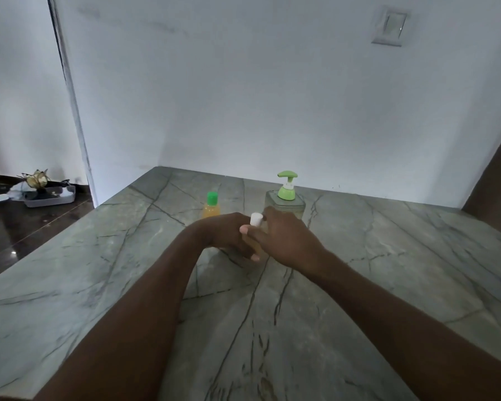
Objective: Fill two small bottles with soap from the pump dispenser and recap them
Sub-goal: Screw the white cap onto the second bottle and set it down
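The grey-green veined stone worktop (388,285) is smooth with a dull sheen — polished, not mirror-bright. The square clear plastic pump dispenser (299,207) carries a glossy light-green plastic pump head (287,183). The small orange translucent plastic bottle (211,210) looks smooth. The small white plastic cap (256,219) looks matt on its yellowish translucent plastic bottle (256,244). The dark floor tiles (26,227) are glossy.

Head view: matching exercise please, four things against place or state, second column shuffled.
1 green-capped bottle
2 pump dispenser
3 white-capped bottle
4 grey tray

A on the floor, far left
B gripped by left hand and right hand
C standing free on the counter, left of the dispenser
D behind the right hand, at the back

Pairs: 1-C, 2-D, 3-B, 4-A
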